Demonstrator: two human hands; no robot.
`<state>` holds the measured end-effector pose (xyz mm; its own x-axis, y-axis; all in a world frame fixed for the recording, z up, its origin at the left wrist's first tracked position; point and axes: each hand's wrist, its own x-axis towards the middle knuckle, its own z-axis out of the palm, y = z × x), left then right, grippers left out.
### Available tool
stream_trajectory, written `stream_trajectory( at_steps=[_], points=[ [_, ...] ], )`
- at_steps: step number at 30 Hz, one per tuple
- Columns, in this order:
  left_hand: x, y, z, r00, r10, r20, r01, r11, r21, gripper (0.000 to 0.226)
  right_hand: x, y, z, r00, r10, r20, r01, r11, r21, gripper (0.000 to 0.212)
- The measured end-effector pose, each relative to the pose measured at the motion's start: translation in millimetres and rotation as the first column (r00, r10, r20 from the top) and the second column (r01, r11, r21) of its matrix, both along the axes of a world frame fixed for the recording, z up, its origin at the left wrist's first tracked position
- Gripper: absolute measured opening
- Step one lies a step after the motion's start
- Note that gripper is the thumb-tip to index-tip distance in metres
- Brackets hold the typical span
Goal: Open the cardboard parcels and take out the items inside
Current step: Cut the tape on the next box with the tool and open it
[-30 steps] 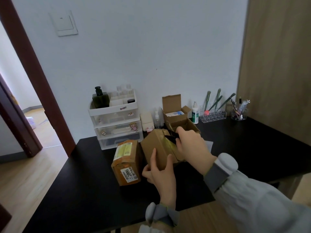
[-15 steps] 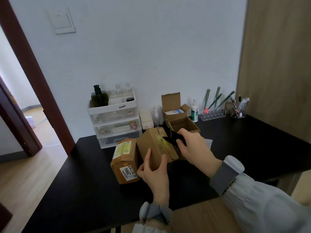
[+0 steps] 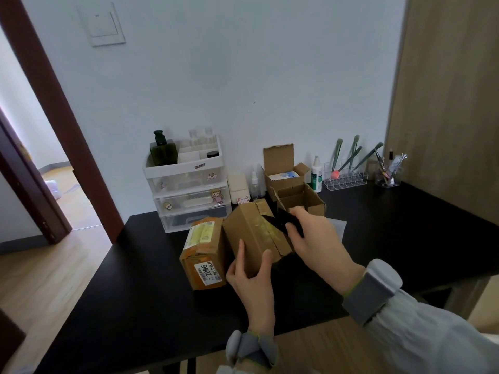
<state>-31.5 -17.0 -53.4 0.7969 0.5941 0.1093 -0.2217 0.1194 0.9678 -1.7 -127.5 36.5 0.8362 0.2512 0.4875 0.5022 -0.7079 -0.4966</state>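
Note:
A plain brown cardboard parcel [image 3: 251, 233] stands tilted on the black table [image 3: 135, 306], its taped top seam facing up. My left hand [image 3: 252, 282] grips its near lower corner. My right hand [image 3: 316, 238] holds a black cutter [image 3: 280, 221] whose blade lies against the yellowish tape on the parcel's top. To the left lies a second parcel [image 3: 205, 252], wrapped in tape, with a white "2006" label. Behind stand two opened boxes: an empty one [image 3: 302, 198] and one [image 3: 283, 168] with a white-and-blue item inside.
A white drawer organiser [image 3: 189, 184] with a dark green pump bottle stands at the back by the wall. Small spray bottles, a clear brush rack [image 3: 345, 176] and a glass of pens [image 3: 388, 174] line the back right. A doorway opens at left.
The view has shifted slightly. My left hand has tipped the plain parcel further left, and my right hand with the cutter has slid a little along the taped seam.

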Motion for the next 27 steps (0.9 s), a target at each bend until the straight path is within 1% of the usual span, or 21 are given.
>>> stream_trajectory(
  at_steps=[3, 5, 8, 11, 17, 23, 27],
  points=[
    [-1.0, 2.6, -4.0, 1.0, -0.003, 0.004, 0.003, 1.0, 0.016, 0.057, 1.7, -2.7, 10.7, 0.998, 0.049, -0.041, -0.05, 0.998, -0.028, 0.026],
    [-2.4, 2.5, -4.9, 1.0, -0.003, 0.016, 0.003, 1.0, 0.025, 0.058, 3.3, -4.2, 20.2, 0.996, 0.077, -0.041, -0.08, 0.994, -0.078, 0.024],
    [-1.3, 2.2, -8.3, 0.999, 0.0, 0.04, -0.001, 1.0, 0.017, 0.059, 6.6, -1.7, 27.9, 0.998, 0.059, -0.034, -0.064, 0.986, -0.152, 0.022],
    [-0.3, 2.2, -8.7, 0.998, -0.001, 0.067, 0.002, 1.0, -0.011, 0.06, 10.0, 2.7, 31.1, 0.998, 0.043, -0.046, -0.051, 0.981, -0.187, 0.021],
    [0.6, 5.2, -6.8, 1.0, 0.012, 0.019, -0.011, 0.998, -0.059, 0.056, 5.5, 9.1, 16.8, 0.999, 0.009, -0.036, -0.015, 0.985, -0.173, 0.022],
    [-0.1, 3.0, -7.1, 1.0, 0.002, 0.026, -0.002, 0.999, -0.033, 0.059, -9.2, 6.7, -6.1, 0.999, 0.023, -0.037, -0.025, 0.997, -0.067, 0.02],
    [-0.6, 0.6, -7.1, 0.999, 0.014, 0.05, -0.013, 0.999, -0.038, 0.059, -4.7, 4.0, -6.4, 0.999, 0.029, -0.025, -0.032, 0.994, -0.102, 0.018]
  ],
)
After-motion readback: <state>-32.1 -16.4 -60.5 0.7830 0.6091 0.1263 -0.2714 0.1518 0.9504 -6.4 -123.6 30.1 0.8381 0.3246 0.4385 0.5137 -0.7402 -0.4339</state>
